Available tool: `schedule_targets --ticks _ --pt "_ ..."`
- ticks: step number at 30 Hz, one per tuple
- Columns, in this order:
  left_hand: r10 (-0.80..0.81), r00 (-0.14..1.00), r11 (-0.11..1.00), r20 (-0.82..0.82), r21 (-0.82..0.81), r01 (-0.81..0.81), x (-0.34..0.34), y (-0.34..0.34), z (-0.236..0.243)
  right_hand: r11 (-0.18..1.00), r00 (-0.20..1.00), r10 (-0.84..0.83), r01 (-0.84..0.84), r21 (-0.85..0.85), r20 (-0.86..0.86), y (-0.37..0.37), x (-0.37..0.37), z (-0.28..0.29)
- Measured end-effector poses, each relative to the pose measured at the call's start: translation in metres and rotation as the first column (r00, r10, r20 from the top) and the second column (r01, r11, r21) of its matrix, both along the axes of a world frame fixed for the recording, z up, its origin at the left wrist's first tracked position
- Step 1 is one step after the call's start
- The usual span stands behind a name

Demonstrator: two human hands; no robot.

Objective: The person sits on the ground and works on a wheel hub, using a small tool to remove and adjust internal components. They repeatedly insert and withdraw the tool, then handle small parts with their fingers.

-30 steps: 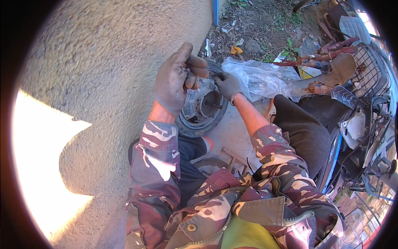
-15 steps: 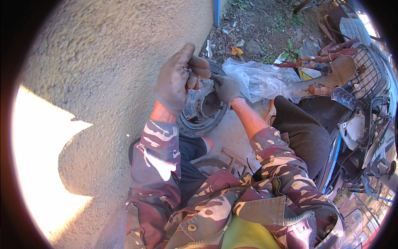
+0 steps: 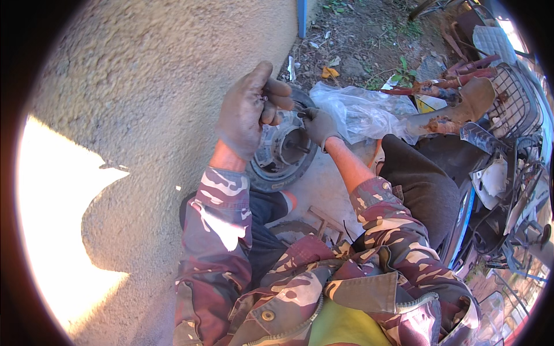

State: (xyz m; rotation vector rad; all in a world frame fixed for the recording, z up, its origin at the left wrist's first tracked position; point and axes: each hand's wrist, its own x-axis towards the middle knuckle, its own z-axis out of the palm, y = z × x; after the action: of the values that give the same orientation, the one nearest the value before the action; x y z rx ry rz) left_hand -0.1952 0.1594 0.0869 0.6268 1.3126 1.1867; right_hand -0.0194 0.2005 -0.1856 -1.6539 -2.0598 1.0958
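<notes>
My left hand (image 3: 245, 112), in a dirty grey glove, is raised close to the wall with its fingers curled toward the palm. Tiny metal pieces show between those fingers, too small to name. Beyond and below it a small wheel with a black tyre (image 3: 291, 180) lies on its side, its metal hub and a short shaft facing up. My right hand (image 3: 321, 127), gloved as well, is above the wheel's right edge. Its thumb and fingers are pinched together; whatever they hold is too small to make out. My left hand hides part of the wheel.
A rough plastered wall (image 3: 133, 75) rises along the left. Clear plastic sheeting (image 3: 363, 109) lies beyond the wheel. Rusty metal pipes (image 3: 456, 109), a wire basket (image 3: 516, 95) and tangled scrap parts crowd the right. A metal bracket (image 3: 326, 222) rests on the ground near my legs.
My right hand has drawn slightly right, away from my left hand, and its stretched index finger has pulled in. The left hand stays almost where it was.
</notes>
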Motion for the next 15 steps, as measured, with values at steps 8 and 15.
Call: schedule_targets --ticks 8,15 --pt "-0.012 1.000 1.000 -0.004 0.020 0.012 0.001 0.001 0.001 0.886 0.969 -0.235 0.182 -0.426 -0.077 0.009 0.004 0.019" --pt "-0.026 1.000 0.999 0.016 0.038 0.025 0.000 -0.001 0.003 0.971 0.977 -0.171 0.145 -0.189 -0.128 0.015 -0.005 0.040"
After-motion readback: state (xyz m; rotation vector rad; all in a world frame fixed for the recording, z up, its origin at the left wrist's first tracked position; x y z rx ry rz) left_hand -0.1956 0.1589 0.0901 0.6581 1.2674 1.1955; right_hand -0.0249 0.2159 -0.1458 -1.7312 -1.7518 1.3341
